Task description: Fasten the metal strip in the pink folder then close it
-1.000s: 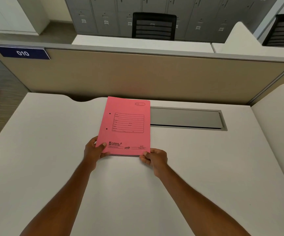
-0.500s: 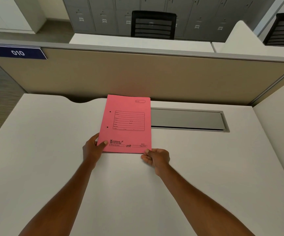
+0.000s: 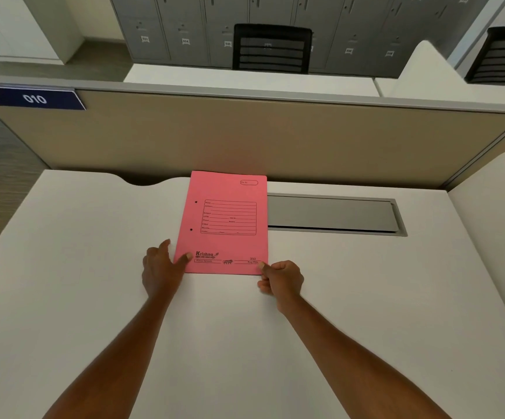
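The pink folder (image 3: 225, 222) lies closed and flat on the white desk (image 3: 94, 267), front cover up, with a printed form and two small punch holes near its left edge. My left hand (image 3: 162, 269) holds its near left corner, thumb on the cover. My right hand (image 3: 281, 279) pinches the near right corner with curled fingers. The metal strip is hidden inside the folder.
A grey metal cable tray lid (image 3: 333, 214) is set into the desk just right of the folder. A beige partition (image 3: 275, 140) rises behind the desk, with a blue "010" sign (image 3: 35, 98). A curved white divider (image 3: 493, 222) borders the right side.
The folder has slid slightly away from me and settled flat on the desk. Both hands stay at its near corners.
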Available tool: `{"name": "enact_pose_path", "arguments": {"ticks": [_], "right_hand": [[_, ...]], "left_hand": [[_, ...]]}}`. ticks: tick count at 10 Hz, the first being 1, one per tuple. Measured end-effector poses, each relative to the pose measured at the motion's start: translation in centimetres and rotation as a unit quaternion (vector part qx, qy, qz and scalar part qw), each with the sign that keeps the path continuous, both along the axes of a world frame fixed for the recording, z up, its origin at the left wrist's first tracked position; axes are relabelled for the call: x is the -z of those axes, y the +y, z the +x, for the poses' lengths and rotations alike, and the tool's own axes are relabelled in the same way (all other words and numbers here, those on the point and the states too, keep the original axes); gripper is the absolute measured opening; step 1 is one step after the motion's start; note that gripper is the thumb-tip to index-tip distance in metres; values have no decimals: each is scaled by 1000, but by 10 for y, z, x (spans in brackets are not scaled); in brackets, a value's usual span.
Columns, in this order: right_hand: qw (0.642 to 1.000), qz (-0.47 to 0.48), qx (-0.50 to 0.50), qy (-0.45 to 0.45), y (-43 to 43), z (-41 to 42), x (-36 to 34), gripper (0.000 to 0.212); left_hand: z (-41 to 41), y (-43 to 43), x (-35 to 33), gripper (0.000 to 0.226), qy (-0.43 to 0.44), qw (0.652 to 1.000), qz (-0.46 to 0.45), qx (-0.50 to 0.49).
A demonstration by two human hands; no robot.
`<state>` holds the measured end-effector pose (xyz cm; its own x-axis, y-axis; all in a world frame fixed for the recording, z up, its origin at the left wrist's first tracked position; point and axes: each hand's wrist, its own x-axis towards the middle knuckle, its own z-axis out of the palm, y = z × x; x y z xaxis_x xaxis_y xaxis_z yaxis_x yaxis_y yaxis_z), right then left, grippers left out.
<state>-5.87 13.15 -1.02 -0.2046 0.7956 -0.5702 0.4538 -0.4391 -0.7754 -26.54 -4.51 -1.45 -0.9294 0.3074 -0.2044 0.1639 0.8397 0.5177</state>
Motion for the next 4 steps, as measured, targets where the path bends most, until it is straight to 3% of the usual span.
{"name": "enact_pose_path", "arguments": {"ticks": [2,4], "right_hand": [[998,22,-36,-56,1,13,-10,37],[991,34,-111,-61,1,28,-17,38]], "left_hand": [[33,-5,-11,65,16,998,42,-32],[58,-13,-7,57,18,998,64,1]]}}
